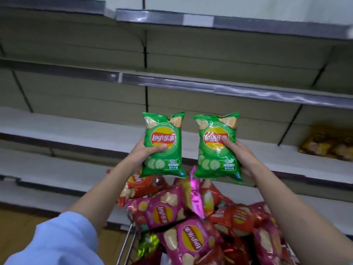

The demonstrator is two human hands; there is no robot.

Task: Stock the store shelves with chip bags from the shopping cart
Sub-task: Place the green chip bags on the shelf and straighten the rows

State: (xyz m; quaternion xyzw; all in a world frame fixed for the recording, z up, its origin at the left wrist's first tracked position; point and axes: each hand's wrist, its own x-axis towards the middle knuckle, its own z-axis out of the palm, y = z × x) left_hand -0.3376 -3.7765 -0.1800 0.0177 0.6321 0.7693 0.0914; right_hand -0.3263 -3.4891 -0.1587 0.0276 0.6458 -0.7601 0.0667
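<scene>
While both arms reach out over the shopping cart, each hand carries one green chip bag upright in front of the shelves. The left hand grips the left green bag from its left edge, thumb curled across the front below the logo and the other fingers hidden behind; the right hand grips the right green bag from its right edge in the mirrored way, thumb on the front. Both bags stand with their long axis vertical, tops up, side by side but apart, held above the heap of pink and red bags in the cart. Beyond them lies the white shelf board, farther off than the bags and about level with their middles, so the placing would likely be a forward push with each bag kept upright. Neither hand looks nearer to it. A yellow bag lies on that shelf far to the right.
</scene>
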